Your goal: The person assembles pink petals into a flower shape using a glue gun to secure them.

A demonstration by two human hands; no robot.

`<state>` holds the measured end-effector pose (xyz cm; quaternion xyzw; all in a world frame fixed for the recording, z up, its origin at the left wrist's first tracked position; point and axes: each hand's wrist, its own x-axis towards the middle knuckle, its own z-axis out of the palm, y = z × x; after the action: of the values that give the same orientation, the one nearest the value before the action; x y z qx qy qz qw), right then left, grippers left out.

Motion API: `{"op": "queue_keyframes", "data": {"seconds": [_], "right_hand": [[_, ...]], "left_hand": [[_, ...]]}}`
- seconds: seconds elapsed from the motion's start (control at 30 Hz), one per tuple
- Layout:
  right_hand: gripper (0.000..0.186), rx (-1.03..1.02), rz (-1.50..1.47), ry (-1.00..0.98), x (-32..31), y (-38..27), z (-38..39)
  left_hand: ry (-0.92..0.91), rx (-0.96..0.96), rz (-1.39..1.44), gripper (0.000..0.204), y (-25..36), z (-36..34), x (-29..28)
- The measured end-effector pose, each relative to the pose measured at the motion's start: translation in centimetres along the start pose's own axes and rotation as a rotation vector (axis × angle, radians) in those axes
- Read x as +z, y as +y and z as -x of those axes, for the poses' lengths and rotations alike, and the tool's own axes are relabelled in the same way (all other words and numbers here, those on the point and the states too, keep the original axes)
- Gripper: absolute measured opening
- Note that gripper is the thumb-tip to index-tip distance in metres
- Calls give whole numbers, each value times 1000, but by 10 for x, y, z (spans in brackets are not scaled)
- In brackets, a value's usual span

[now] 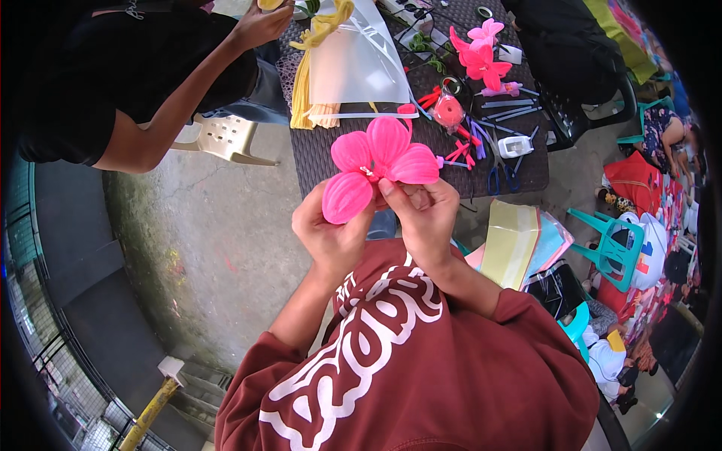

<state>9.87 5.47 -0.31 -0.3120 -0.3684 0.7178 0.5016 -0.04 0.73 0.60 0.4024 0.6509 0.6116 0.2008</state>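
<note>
A bright pink flower point(387, 143) of fuzzy, ribbed petals, apparently pipe cleaner, is held up above the near edge of the table. Small whitish stamens show at its centre. My left hand point(325, 233) is closed around the lower left petal and the flower's base. On the other side, my right hand point(427, 222) pinches the base with its thumb just below the centre. The fingertips behind the flower are partly hidden, as is any stem.
On the dark woven table point(323, 165) lie a translucent plastic sheet point(350, 68), yellow pipe cleaners point(301, 90), pink flowers point(481, 64), blue-handled scissors point(496, 169) and a white dispenser point(516, 146). At left, a person's hand point(259, 26) holds something yellow. Green chair point(613, 248) stands right.
</note>
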Motion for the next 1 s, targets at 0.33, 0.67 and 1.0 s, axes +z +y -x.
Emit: {"op": "queue_keyframes", "data": {"seconds": [0.33, 0.67, 1.0], "right_hand": [[9, 22, 52, -26, -3, 2, 0], [12, -114, 235, -32, -11, 14, 0], [12, -169, 248, -1, -14, 15, 4]], "left_hand": [[-54, -239, 190, 16, 4, -5, -1], [-130, -100, 53, 15, -5, -8, -8], [-137, -82, 22, 13, -2, -8, -6]]}}
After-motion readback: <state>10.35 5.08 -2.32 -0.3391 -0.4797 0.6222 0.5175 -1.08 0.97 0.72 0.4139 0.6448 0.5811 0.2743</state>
